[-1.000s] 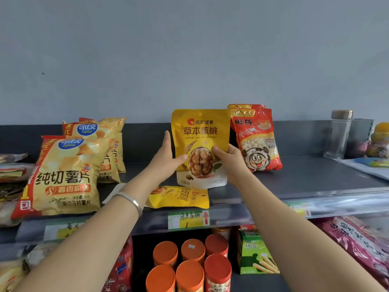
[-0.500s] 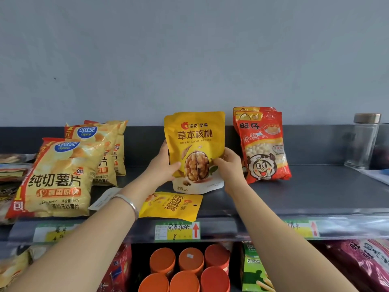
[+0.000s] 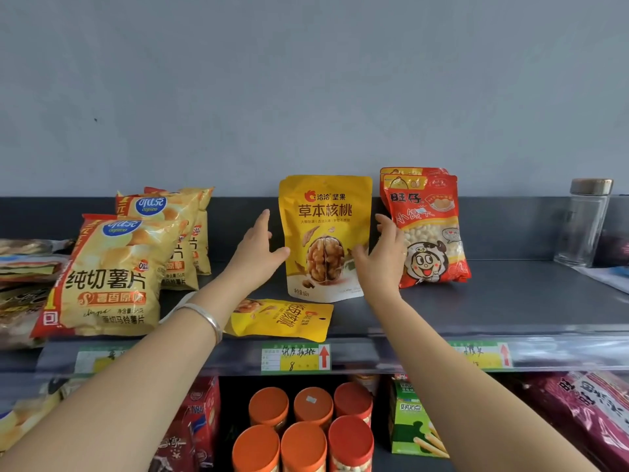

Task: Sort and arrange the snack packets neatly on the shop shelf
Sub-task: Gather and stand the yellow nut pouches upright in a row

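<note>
One walnut packet (image 3: 325, 238) stands upright; one (image 3: 280, 321) lies flat.
Our left hand (image 3: 256, 254) and right hand (image 3: 381, 258) flank it, grip wide, holding nothing; the flat packet is left.

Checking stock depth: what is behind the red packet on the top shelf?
A second red packet stands behind the front red packet; only its top edge shows. Anything lower is covered.

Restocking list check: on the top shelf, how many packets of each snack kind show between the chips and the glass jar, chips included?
Potato chip bags: 3
Yellow walnut pouches, one upright, one lying flat: 2
Red Wangzai bun-ball packets: 2
Total: 7
</note>
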Available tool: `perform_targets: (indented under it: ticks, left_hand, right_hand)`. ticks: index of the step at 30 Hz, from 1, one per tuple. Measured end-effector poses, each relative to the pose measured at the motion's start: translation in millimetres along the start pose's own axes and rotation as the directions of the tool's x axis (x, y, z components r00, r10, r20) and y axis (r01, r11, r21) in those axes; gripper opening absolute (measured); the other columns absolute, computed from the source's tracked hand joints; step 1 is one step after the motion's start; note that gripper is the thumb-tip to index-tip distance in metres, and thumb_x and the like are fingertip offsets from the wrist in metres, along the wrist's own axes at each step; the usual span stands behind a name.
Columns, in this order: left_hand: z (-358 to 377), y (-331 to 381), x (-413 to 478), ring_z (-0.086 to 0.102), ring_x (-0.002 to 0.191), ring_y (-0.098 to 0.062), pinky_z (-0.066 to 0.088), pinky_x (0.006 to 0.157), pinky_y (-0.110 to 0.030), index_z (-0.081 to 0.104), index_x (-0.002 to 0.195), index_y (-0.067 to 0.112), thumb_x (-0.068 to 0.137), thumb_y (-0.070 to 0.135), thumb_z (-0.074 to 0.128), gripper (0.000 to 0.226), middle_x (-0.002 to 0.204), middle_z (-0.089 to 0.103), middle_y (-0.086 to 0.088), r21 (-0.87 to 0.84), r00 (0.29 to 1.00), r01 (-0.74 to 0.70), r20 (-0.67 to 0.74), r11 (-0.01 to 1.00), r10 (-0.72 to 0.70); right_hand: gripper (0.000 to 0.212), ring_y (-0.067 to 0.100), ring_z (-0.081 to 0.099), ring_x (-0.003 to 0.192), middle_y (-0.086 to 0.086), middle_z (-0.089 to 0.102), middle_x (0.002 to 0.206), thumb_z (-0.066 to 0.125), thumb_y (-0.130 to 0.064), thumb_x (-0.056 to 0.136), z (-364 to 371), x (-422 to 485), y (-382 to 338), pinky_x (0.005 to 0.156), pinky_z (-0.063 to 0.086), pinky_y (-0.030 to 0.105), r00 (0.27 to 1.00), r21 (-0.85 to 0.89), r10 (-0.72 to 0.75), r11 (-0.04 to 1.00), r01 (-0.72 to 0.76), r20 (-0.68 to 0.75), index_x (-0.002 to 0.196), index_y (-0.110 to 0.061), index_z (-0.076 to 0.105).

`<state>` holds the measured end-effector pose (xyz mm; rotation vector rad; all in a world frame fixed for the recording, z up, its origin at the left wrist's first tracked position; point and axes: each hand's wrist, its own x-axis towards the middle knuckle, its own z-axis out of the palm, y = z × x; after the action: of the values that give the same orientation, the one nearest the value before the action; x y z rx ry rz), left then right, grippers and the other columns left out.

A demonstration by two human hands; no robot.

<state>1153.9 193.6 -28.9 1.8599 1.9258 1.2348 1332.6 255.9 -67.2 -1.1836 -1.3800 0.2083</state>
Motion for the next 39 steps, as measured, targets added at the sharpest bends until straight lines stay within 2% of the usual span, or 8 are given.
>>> perform_targets:
  ticks: [4,8,12,17,22,27,34,39]
  left_hand:
    - [-11.8,-5.5,-22.7,0.049,0.120,-0.020,0.042,0.093,-0.032,0.034,0.138,0.018,0.092,0.024,0.056,0.051,0.132,0.047,-0.006,0.058,0.985,-0.163,-0.049,0.985,0.166]
    - [-27.2,-13.4,-45.5,0.058,0.104,-0.011,0.049,0.089,-0.032,0.057,0.119,0.023,0.094,0.029,0.052,0.026,0.112,0.061,0.007,0.132,0.941,-0.290,0.220,0.948,0.257]
    - [-47.3,-33.8,-58.1,0.059,0.092,-0.005,0.051,0.086,-0.041,0.063,0.108,0.033,0.092,0.042,0.051,0.022,0.099,0.060,0.016,0.184,0.911,-0.344,0.301,0.921,0.280]
    - [-63.3,-55.3,-67.0,0.049,0.115,-0.003,0.046,0.094,-0.035,0.049,0.129,0.043,0.080,0.065,0.053,0.053,0.130,0.049,0.022,0.414,0.862,-0.401,0.472,0.817,0.184]
    - [-62.4,-63.9,-73.9,0.035,0.134,-0.009,0.036,0.101,-0.034,0.025,0.146,0.038,0.081,0.068,0.050,0.076,0.148,0.033,0.018,0.582,0.851,-0.496,0.475,0.644,0.226]
    - [-66.1,-79.0,-76.2,0.044,0.130,-0.010,0.045,0.094,-0.034,0.034,0.144,0.036,0.097,0.037,0.043,0.047,0.146,0.041,0.016,0.594,0.857,-0.514,0.318,0.619,0.407]
    - [-77.2,-81.2,-66.3,0.064,0.097,-0.025,0.041,0.063,-0.029,0.053,0.133,0.024,0.099,0.035,0.037,0.039,0.109,0.069,-0.004,0.346,0.935,-0.280,-0.114,0.895,0.337]
    - [-82.2,-80.2,-54.6,0.055,0.065,-0.020,0.036,0.058,-0.031,0.063,0.097,0.012,0.101,0.031,0.036,0.033,0.069,0.056,0.001,0.057,0.944,-0.121,-0.302,0.991,0.132]
  right_hand:
    - [0.027,0.030,0.049,0.104,0.010,0.054,0.114,0.063,-0.011,0.083,1.8,-21.6,-14.4,0.080,0.041,0.035,0.959,-0.094,-0.280,0.957,0.275,-0.044,0.110,-0.010,0.060]
    - [0.015,0.022,0.058,0.088,0.003,0.061,0.097,0.055,-0.008,0.088,12.0,-40.4,-28.2,0.069,0.047,0.034,0.854,0.022,-0.429,0.896,0.443,0.295,0.098,-0.012,0.065]
    - [0.021,0.014,0.061,0.082,-0.006,0.065,0.088,0.051,-0.012,0.092,19.3,-51.2,-46.5,0.079,0.053,0.038,0.685,0.053,-0.331,0.918,0.394,0.649,0.103,-0.018,0.068]
    - [0.025,0.016,0.059,0.105,0.000,0.067,0.114,0.049,-0.017,0.096,26.9,-59.4,-67.8,0.094,0.045,0.029,0.509,-0.077,-0.182,0.892,0.445,0.841,0.113,-0.018,0.068]
    - [0.028,0.016,0.056,0.110,0.000,0.064,0.120,0.046,-0.017,0.098,30.4,-64.4,-76.9,0.093,0.041,0.025,0.516,-0.128,-0.120,0.899,0.419,0.848,0.118,-0.018,0.066]
    - [0.026,0.017,0.062,0.103,0.000,0.066,0.115,0.049,-0.017,0.097,27.1,-62.4,-80.1,0.092,0.048,0.027,0.550,-0.107,-0.108,0.933,0.344,0.828,0.115,-0.017,0.067]
    - [0.023,0.015,0.054,0.087,-0.004,0.062,0.089,0.048,-0.025,0.098,14.5,-46.4,-111.3,0.078,0.047,0.034,0.921,0.233,0.024,0.965,-0.124,0.390,0.105,-0.017,0.068]
    - [0.047,0.032,0.053,0.119,0.010,0.061,0.126,0.046,-0.039,0.093,30.3,-64.6,-136.0,0.100,0.044,0.054,0.937,0.146,0.115,0.974,-0.171,0.331,0.130,-0.011,0.055]
